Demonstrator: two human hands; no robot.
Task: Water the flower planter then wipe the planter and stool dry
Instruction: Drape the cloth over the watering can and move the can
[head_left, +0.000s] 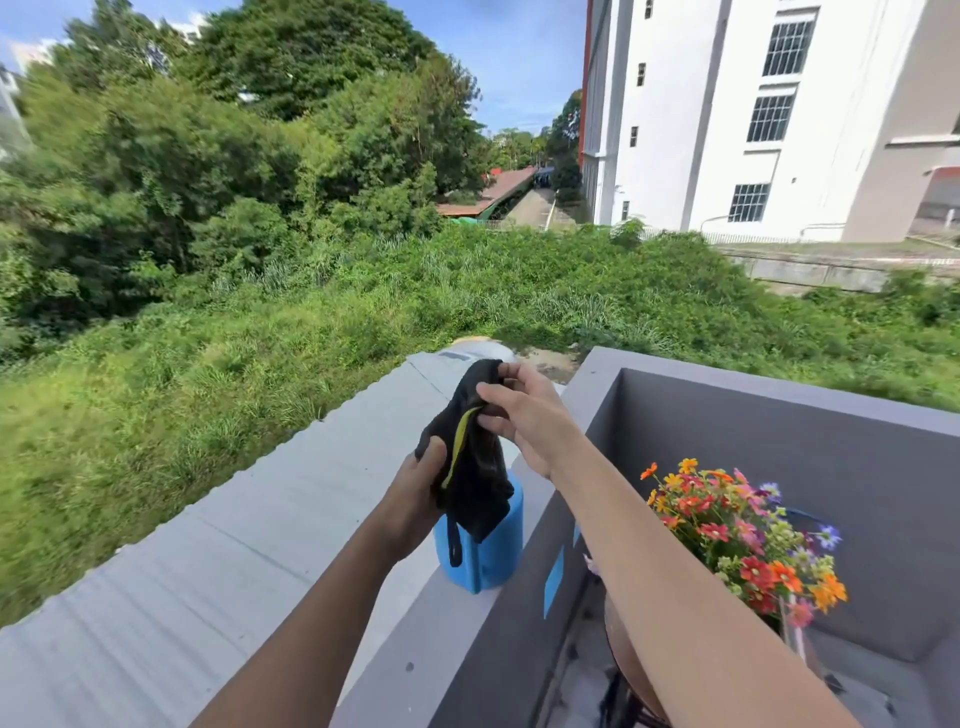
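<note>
Both hands are raised over the balcony wall, holding one black cloth (475, 462) between them. Left hand (415, 499) is closed around the cloth's lower left part, fingers wrapped on the fabric, thumb side up. Right hand (519, 415) is higher and pinches the top edge of the cloth with thumb and fingertips; the other fingers are curled. The cloth is bunched and hangs down, has a yellow trim stripe along one fold and a thin black loop dangling at the bottom. Directly behind and below the cloth a blue container (485, 551) stands upright on top of the grey ledge (431, 649), partly hidden by the cloth; cannot tell if the cloth touches it. The flower planter (737, 535) is on the right, inside the balcony, below the right forearm: a bunch of orange, red, pink, yellow and purple flowers with green leaves; the pot itself is mostly hidden. A round brownish stool (626, 654) top shows just under the forearm, flowers seem to sit on it, contact not clear. Blue tape patches are on the inner face of the grey wall. Beyond the wall: a grey sloped roof (234, 545), an overgrown green slope, trees, a white building (779, 119) at upper right.
</note>
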